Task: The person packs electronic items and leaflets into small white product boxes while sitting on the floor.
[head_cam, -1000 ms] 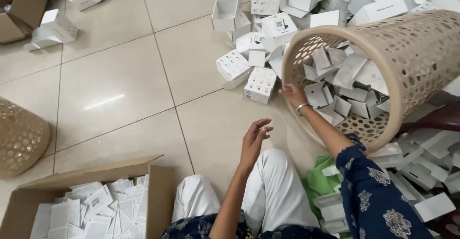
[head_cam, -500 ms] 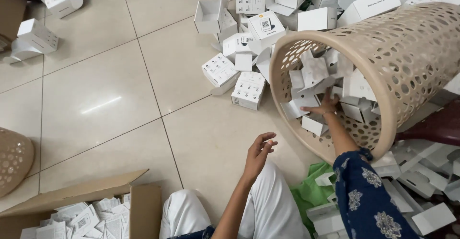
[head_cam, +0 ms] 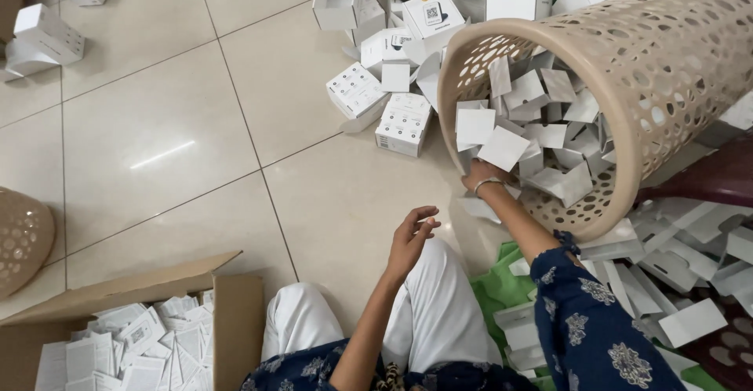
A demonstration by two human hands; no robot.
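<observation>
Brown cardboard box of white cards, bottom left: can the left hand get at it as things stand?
Probably yes. The left hand hovers empty above the knee, the brown cardboard box stands open-topped beside that leg, and only bare floor tile lies around it.

Our right hand (head_cam: 480, 175) is stretched forward on a nearly straight arm, a thin bangle at the wrist and the fingers curled downward. Our left hand (head_cam: 412, 238) hovers above our knee, empty, palm turned inward with fingers loosely bent.
</observation>
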